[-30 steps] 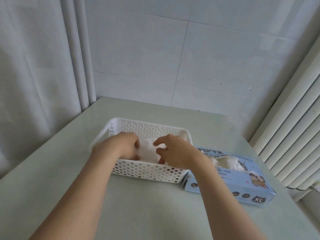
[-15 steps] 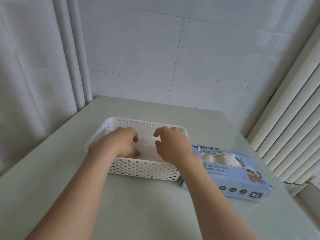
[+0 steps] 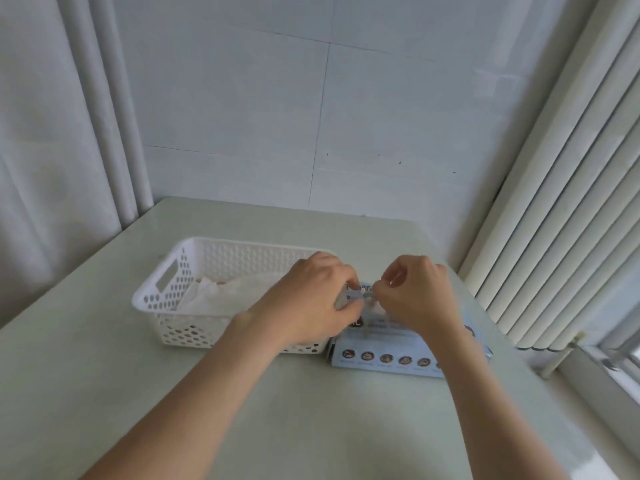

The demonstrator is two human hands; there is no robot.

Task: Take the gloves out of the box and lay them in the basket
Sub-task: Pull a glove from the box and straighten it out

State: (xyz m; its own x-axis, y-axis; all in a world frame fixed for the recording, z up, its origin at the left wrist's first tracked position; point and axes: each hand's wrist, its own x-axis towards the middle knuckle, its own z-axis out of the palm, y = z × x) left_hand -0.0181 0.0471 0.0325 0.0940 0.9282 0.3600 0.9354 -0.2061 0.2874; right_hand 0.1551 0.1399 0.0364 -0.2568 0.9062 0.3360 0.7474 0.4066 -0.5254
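Left hand (image 3: 311,301) and right hand (image 3: 420,296) had crossed from basket (image 3: 166,296) to box (image 3: 388,356), centre right, both pinching a glove (image 3: 375,306); basket lay just left.

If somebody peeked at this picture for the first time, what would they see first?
Two bare arms reach in from the bottom, and the left hand and right hand meet in the middle, pinching what looks like a thin glove just above the blue box. Left of the box stands a white basket full of holes, with pale gloves lying inside.
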